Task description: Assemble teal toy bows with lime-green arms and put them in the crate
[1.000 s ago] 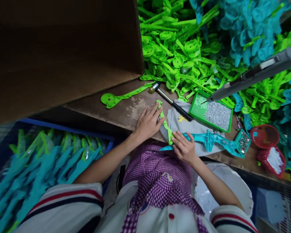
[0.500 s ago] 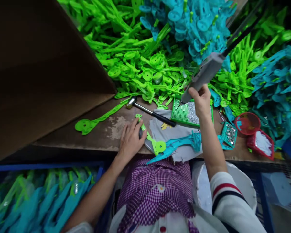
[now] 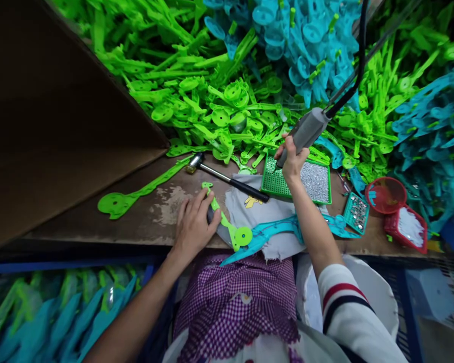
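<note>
At the left of the workbench [image 3: 151,222] stands a cardboard box [image 3: 60,126]. At the front edge lies a cloth [image 3: 247,216] with a long plastic part [image 3: 243,236] on it. Just behind the cloth is a hammer [image 3: 227,177]. To its right is the screw tray [image 3: 318,184] — a power screwdriver [image 3: 306,132] has its tip in it. Behind all lies a heap of parts [image 3: 219,101].

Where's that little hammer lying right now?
The hammer lies mid-view on the workbench, just beyond the left hand, its black grip resting on the grey cloth beside the green tray.
</note>
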{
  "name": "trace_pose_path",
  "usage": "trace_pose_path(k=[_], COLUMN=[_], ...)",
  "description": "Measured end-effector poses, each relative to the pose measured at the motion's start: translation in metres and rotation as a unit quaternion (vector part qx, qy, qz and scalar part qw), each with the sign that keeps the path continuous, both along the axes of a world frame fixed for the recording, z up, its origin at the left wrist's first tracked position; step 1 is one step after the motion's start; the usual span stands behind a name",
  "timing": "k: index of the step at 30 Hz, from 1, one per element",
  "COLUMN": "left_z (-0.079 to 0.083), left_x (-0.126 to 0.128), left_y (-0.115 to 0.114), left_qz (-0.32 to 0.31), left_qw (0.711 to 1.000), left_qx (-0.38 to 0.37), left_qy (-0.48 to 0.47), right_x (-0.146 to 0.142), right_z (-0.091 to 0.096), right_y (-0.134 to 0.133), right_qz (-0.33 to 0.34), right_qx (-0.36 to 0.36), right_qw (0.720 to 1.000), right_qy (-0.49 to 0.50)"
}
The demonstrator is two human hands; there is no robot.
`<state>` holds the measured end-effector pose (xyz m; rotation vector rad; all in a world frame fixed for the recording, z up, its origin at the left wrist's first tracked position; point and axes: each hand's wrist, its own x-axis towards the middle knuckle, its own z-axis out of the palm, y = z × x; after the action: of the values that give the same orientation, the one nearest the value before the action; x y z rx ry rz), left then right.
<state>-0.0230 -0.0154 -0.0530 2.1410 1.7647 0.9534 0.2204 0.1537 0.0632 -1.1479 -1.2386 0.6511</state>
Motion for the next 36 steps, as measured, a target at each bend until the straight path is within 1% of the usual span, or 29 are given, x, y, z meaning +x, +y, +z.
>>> trace_pose_path(k=[3,8,17,20,23,27,29,31,33,36], left_z=[0.001,0.004,0.004,0.003,0.002,0.003,0.004,0.007,0.010,0.013], left_x=[0.000,0.001,0.002,0.002,0.002,0.002,0.003,0.005,0.006,0.007], left_y=[0.000,0.000,-0.001,0.000,0.000,0.001,0.001,0.001,0.001,0.002], left_qz=[0.002,-0.001,-0.002,-0.001,-0.001,0.002,0.005,0.007,0.009,0.013], left_qw=[1.000,1.000,1.000,1.000,1.000,1.000,1.000,0.999,0.999,0.998], left_qx=[-0.002,-0.020,-0.026,-0.024,-0.020,-0.014,-0.022,-0.034,-0.046,-0.058], left_qy=[0.000,-0.009,-0.014,-0.009,-0.002,0.008,0.013,0.015,0.015,0.022], right_x=[0.002,0.004,0.004,0.003,0.006,0.005,-0.008,-0.033,-0.067,-0.122], right_z=[-0.003,-0.004,-0.006,-0.006,0.001,0.024,0.034,0.037,0.032,0.011], right_y=[0.000,0.001,0.001,0.002,0.002,-0.011,-0.024,-0.035,-0.043,-0.041], right_qz=[-0.006,0.006,-0.019,-0.016,-0.014,-0.034,-0.023,0.019,0.081,0.165], right_qx=[-0.001,0.008,0.017,0.015,0.024,0.064,0.080,0.079,0.059,0.025], right_qw=[1.000,0.999,0.999,0.999,0.999,0.996,0.995,0.996,0.995,0.986], right_qy=[-0.021,-0.039,-0.031,-0.029,-0.027,-0.046,-0.047,-0.034,-0.020,-0.015])
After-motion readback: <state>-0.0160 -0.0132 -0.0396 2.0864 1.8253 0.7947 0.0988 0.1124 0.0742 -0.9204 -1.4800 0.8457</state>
